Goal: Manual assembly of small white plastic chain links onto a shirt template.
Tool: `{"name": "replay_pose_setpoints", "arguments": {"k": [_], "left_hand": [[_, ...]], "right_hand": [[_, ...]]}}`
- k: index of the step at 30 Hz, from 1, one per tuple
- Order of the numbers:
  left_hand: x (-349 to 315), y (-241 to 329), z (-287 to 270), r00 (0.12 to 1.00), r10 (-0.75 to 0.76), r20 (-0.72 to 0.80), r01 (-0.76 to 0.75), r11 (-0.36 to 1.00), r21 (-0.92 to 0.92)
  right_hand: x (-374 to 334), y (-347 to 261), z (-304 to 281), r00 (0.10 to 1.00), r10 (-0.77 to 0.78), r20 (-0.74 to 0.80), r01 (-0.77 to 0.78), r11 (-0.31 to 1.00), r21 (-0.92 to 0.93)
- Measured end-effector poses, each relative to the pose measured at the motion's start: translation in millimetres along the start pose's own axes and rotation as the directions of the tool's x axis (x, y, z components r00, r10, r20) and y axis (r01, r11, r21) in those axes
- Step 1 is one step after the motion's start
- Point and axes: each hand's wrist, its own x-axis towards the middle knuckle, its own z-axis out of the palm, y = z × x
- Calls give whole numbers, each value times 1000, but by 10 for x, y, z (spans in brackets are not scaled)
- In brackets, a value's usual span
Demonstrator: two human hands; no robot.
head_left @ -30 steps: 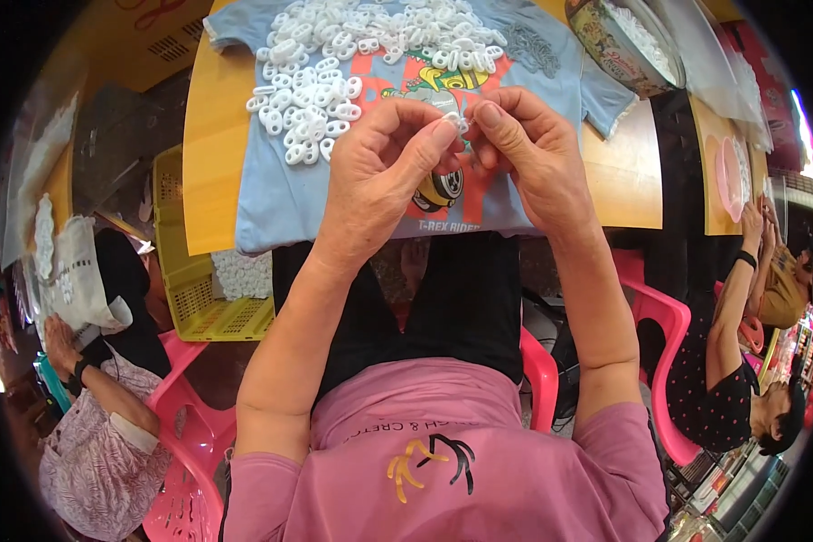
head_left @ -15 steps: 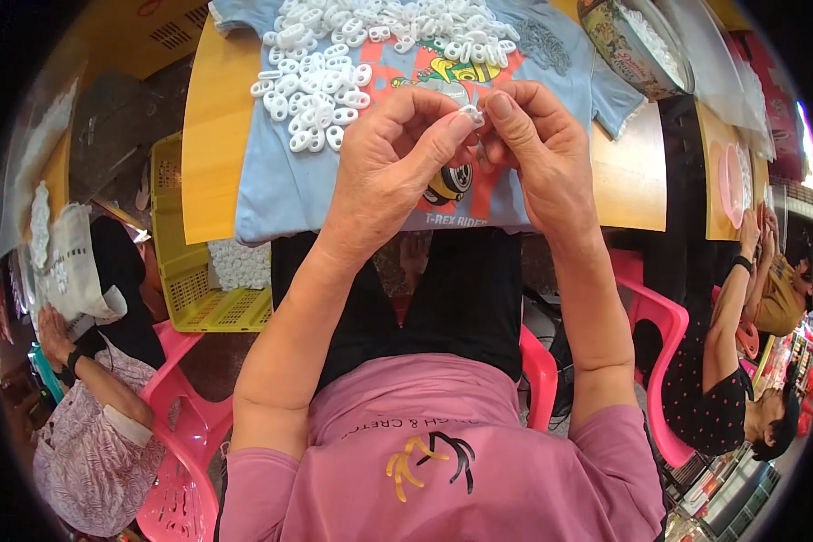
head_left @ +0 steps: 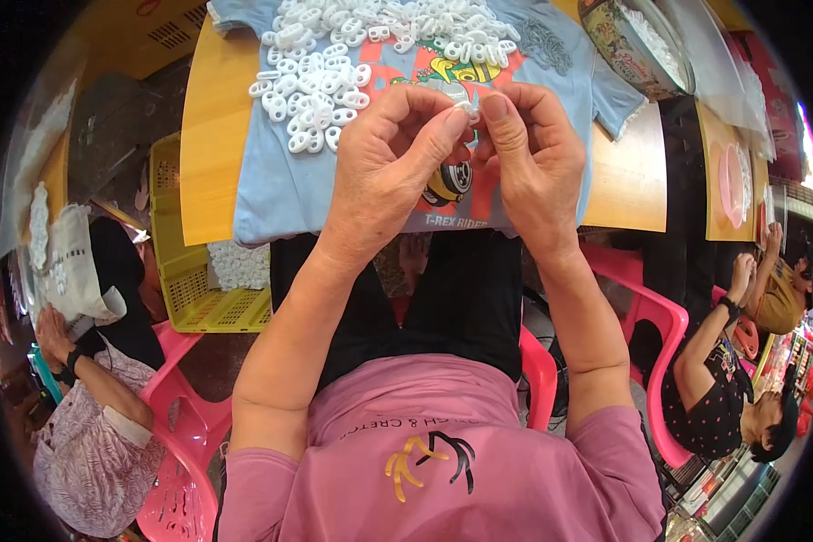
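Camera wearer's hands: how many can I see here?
2: the left hand pinches a small white piece; the right hand is close on its right, both above the blue shirt. None hidden.

One left hand (head_left: 384,167), one right hand (head_left: 539,172), one small white piece (head_left: 464,108) at their fingertips; one T-shirt (head_left: 280,199), on one table (head_left: 630,185); dozens of loose white pieces (head_left: 312,95), too heaped to count exactly; one heap of grey bits (head_left: 544,47), too small to number; one round tin (head_left: 611,52); one yellow crate (head_left: 188,287); one pink bowl (head_left: 728,187); at least two pink chairs (head_left: 664,316), one to each side; three other people (head_left: 99,452), one on the left and two on the right
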Motion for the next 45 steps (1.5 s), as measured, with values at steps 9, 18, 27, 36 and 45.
{"name": "replay_pose_setpoints", "arguments": {"k": [9, 18, 27, 36, 45], "left_hand": [[-11, 46, 22, 1000, 4, -5, -4, 998, 55], [0, 21, 9, 999, 43, -25, -42, 997, 67], [-3, 34, 21, 999, 27, -25, -26, 998, 53], [-6, 14, 2, 999, 33, -15, -32, 996, 83], [-5, 13, 13, 997, 62, -41, -59, 996, 73]], "right_hand": [[20, 29, 23, 1000, 10, -10, -10, 1000, -2], [30, 12, 52, 1000, 18, 6, -18, 1000, 2], [26, 42, 68, 995, 95, -8, -92, 975, 202], [26, 15, 59, 996, 86, -37, -80, 986, 145], [12, 24, 95, 998, 50, -39, -47, 996, 75]]}}
